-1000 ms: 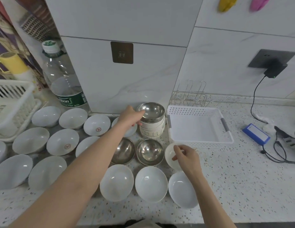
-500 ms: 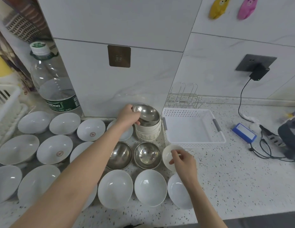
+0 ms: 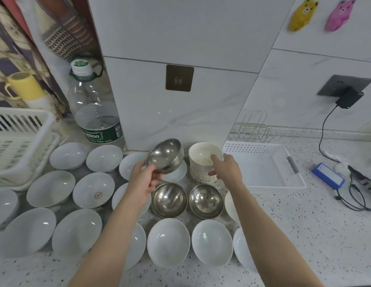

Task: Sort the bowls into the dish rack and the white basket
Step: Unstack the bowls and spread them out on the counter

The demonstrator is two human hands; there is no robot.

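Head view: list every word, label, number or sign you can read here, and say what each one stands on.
"...tbon": green label of the water bottle; the first letters are cut off by the curve.
Smaller white print under it on that label: too blurred to read.
Red round mark inside one white bowl: too small to read.
Label on the blue box: too blurred to read.
Cap of the bottle: a green pattern, not legible.

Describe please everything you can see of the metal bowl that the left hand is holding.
The metal bowl is round, of shiny steel-like metal, its inside reflecting light and looking empty. The left hand grips its near rim and holds it in the air, tilted so the opening faces the camera. It hangs above the white bowls, left of the stack of cream bowls, which it does not seem to touch.
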